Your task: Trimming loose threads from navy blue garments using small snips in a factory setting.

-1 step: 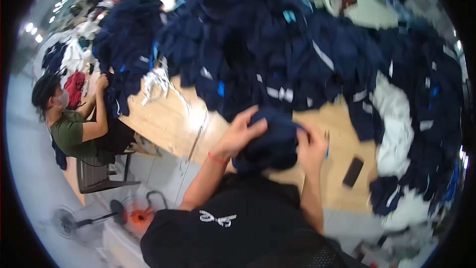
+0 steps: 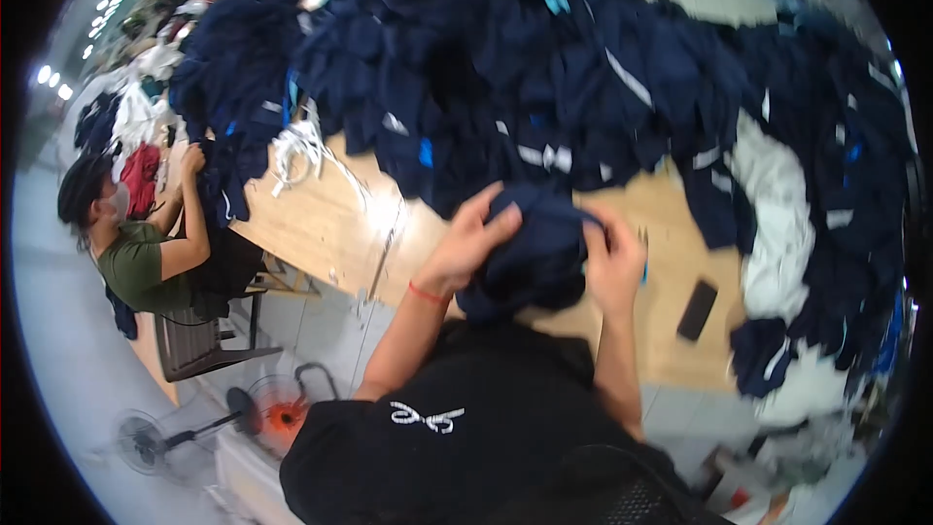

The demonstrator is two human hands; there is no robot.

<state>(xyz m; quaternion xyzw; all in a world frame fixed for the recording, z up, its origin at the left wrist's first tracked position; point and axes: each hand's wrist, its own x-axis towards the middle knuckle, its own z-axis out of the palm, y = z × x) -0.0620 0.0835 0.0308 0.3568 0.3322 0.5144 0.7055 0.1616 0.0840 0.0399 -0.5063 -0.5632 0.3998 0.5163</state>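
Observation:
A dark navy cloth garment (image 2: pixel 533 253) is bunched up close to my body at the table's near edge. My left hand (image 2: pixel 468 245) grips its left side, thumb on top. At its right edge my right hand (image 2: pixel 614 261) pinches the fabric between thumb and fingers. The garment's exact kind cannot be made out. Just beyond it rises a big heap of navy garments (image 2: pixel 447 68) with white and light blue strips showing among them.
A dark phone (image 2: pixel 697 310) lies on the wooden table (image 2: pixel 671 350) to the right, near a pale cloth bundle (image 2: pixel 777 224). White cords (image 2: pixel 299 151) lie left. A co-worker (image 2: pixel 146 258) sits at the far left; a standing fan (image 2: pixel 282 416) is at the lower left.
Both hands keep hold of the navy garment with almost the same grip. The whole view has shifted slightly, so the heap and table appear a little higher.

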